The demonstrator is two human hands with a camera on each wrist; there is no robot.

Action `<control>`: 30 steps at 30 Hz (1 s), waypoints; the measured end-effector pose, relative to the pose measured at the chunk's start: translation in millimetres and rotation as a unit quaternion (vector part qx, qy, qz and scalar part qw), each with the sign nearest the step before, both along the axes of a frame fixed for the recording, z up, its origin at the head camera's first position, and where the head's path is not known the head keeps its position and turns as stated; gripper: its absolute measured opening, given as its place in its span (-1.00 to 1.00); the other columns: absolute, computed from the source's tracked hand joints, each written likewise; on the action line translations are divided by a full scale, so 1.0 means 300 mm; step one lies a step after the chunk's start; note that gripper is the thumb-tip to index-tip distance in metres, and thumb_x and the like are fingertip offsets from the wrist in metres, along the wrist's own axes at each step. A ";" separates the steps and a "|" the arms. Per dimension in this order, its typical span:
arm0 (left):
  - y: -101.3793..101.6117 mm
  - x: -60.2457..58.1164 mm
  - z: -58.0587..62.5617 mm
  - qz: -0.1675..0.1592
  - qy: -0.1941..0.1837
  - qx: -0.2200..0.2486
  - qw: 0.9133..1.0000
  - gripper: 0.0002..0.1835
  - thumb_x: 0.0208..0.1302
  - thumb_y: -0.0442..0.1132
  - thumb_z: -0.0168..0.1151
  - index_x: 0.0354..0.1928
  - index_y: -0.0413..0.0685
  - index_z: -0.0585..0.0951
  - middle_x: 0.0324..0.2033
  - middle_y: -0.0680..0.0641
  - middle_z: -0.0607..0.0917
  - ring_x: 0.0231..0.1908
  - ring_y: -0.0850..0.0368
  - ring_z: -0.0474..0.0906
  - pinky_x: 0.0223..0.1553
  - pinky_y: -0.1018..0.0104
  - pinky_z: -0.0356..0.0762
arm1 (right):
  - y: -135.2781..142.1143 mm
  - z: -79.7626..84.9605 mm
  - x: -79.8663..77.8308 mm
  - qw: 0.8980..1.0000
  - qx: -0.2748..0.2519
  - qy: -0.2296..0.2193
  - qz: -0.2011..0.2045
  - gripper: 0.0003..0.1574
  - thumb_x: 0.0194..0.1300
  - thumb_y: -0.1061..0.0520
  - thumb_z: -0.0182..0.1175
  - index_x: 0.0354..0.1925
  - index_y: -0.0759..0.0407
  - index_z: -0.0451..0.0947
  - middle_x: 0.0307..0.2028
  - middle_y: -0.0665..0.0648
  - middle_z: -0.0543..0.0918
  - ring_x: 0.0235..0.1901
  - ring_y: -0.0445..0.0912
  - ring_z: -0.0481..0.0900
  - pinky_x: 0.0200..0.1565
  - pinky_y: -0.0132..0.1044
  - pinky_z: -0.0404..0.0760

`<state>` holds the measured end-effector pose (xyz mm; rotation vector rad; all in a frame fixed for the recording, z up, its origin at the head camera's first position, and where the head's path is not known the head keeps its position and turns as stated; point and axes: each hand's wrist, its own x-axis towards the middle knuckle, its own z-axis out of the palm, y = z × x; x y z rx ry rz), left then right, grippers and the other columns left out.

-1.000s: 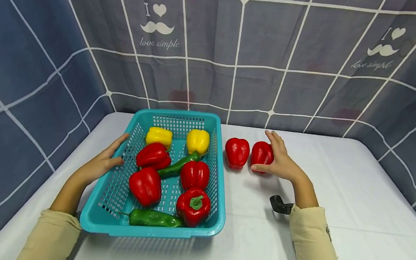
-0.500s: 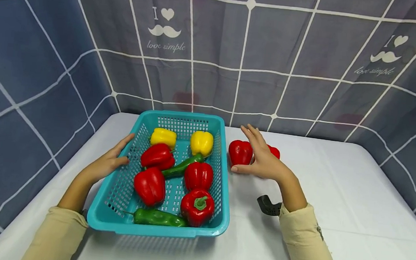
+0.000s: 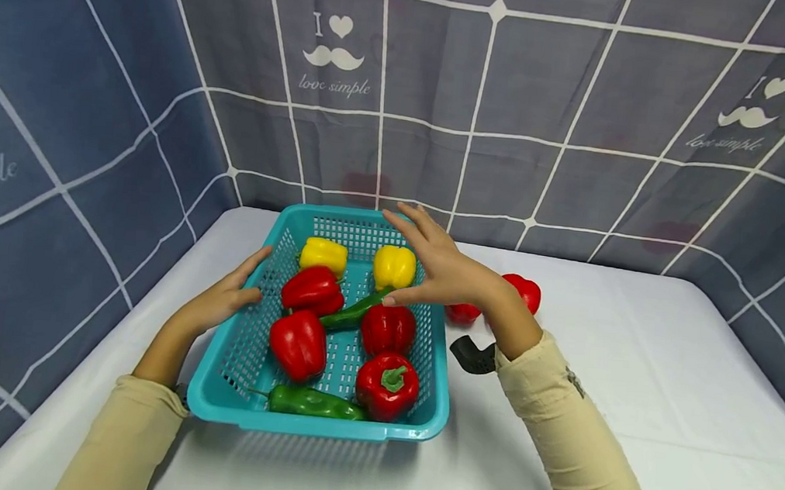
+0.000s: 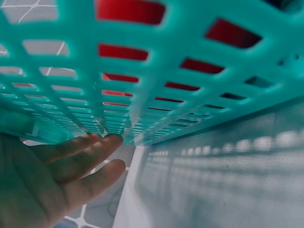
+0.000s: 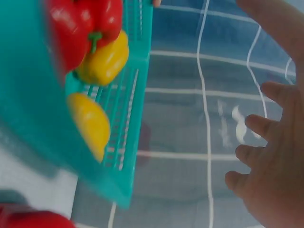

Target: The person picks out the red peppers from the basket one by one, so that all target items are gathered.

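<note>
A turquoise plastic basket (image 3: 314, 425) holds several red bell peppers (image 3: 298, 346), a yellow bell pepper (image 3: 324, 255) at the back left, another yellow bell pepper (image 3: 394, 267) at the back right, and two long green peppers (image 3: 315, 403). My left hand (image 3: 222, 300) rests along the basket's left side with fingers extended; the left wrist view shows its fingertips right at the slotted wall. Over the basket's right rim hovers my right hand (image 3: 442, 269), fingers spread, thumb apart, nothing held. It overlaps the right yellow pepper's edge in the head view.
On the white tabletop (image 3: 604, 388), right of the basket, lie two red bell peppers, one (image 3: 463, 313) partly behind the right hand, the other (image 3: 525, 290) behind the forearm. A grey checked curtain (image 3: 505, 76) encloses the back and sides. A black wrist mount (image 3: 472, 355) juts from the right wrist.
My right hand has moved left, from beside the farther red pepper on the table, past the other one to above the basket's right rim. The left hand stays against the basket.
</note>
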<state>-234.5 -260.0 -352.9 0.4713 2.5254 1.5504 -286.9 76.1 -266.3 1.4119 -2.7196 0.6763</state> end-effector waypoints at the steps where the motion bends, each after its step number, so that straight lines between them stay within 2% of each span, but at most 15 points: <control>1: -0.001 -0.001 0.002 0.000 -0.002 0.002 1.000 -0.17 0.12 -0.40 -0.20 0.42 -0.12 -0.28 0.38 -0.34 -0.22 0.18 -0.40 0.09 -0.11 -0.10 0.49 | -0.017 0.012 0.006 1.000 0.004 0.001 0.006 0.33 -0.11 -0.21 0.36 0.42 -0.02 -0.21 0.43 0.09 -0.24 0.40 0.10 -0.31 0.29 0.19 -0.11; 8: -0.006 -0.012 0.011 -0.006 -0.004 0.011 1.000 -0.17 0.10 -0.40 -0.22 0.41 -0.14 -0.29 0.37 -0.36 -0.20 0.17 -0.41 0.11 -0.12 -0.12 0.49 | -0.150 0.083 0.026 0.998 0.042 -0.004 0.040 0.32 -0.10 -0.21 0.36 0.43 -0.03 -0.22 0.42 0.10 -0.22 0.39 0.08 -0.18 0.28 0.13 0.03; 12: -0.007 -0.014 0.007 -0.005 -0.010 0.013 1.000 -0.17 0.10 -0.40 -0.22 0.41 -0.14 -0.31 0.37 -0.37 -0.19 0.16 -0.40 0.15 -0.13 -0.08 0.50 | -0.222 0.089 0.022 0.995 0.081 -0.014 0.049 0.31 -0.09 -0.22 0.34 0.43 -0.05 -0.22 0.43 0.08 -0.26 0.40 0.08 -0.26 0.30 0.13 -0.05; 15: -0.011 -0.013 -0.001 -0.004 -0.014 0.014 1.000 -0.17 0.11 -0.40 -0.22 0.41 -0.14 -0.30 0.37 -0.37 -0.18 0.16 -0.39 0.16 -0.12 -0.05 0.51 | -0.263 0.082 0.021 0.994 0.089 -0.025 0.056 0.30 -0.08 -0.20 0.34 0.43 -0.04 -0.21 0.43 0.08 -0.26 0.41 0.07 -0.32 0.30 0.14 -0.07; 18: -0.008 -0.019 -0.006 -0.006 -0.011 0.013 1.000 -0.17 0.10 -0.39 -0.22 0.41 -0.14 -0.30 0.37 -0.36 -0.18 0.17 -0.38 0.15 -0.12 -0.05 0.51 | -0.285 0.061 0.028 0.993 0.100 -0.038 0.058 0.30 -0.09 -0.20 0.35 0.43 -0.06 -0.21 0.43 0.06 -0.24 0.41 0.05 -0.29 0.30 0.11 -0.03; 20: -0.007 -0.022 -0.008 -0.007 -0.006 0.012 1.000 -0.17 0.09 -0.40 -0.22 0.41 -0.14 -0.29 0.38 -0.35 -0.17 0.18 -0.37 0.14 -0.12 -0.04 0.51 | -0.299 0.034 0.037 0.989 0.127 -0.040 0.063 0.31 -0.09 -0.22 0.34 0.43 -0.08 -0.23 0.43 0.06 -0.22 0.40 0.04 -0.27 0.30 0.09 -0.01; 25: -0.010 -0.023 -0.010 -0.007 -0.008 0.014 1.000 -0.15 0.08 -0.41 -0.22 0.41 -0.13 -0.31 0.38 -0.35 -0.16 0.19 -0.35 0.14 -0.11 -0.01 0.51 | -0.333 -0.051 0.066 0.972 0.218 -0.038 0.078 0.34 -0.10 -0.29 0.31 0.43 -0.10 -0.28 0.42 0.11 -0.17 0.39 0.05 -0.17 0.29 0.07 0.06; 30: -0.012 -0.015 -0.007 -0.008 -0.010 0.016 1.000 -0.16 0.09 -0.39 -0.21 0.41 -0.13 -0.30 0.37 -0.36 -0.16 0.19 -0.35 0.13 -0.07 -0.04 0.48 | -0.361 -0.097 0.085 0.963 0.252 -0.048 0.084 0.39 -0.14 -0.29 0.33 0.43 -0.12 -0.32 0.41 0.09 -0.16 0.37 0.01 -0.11 0.28 0.01 0.12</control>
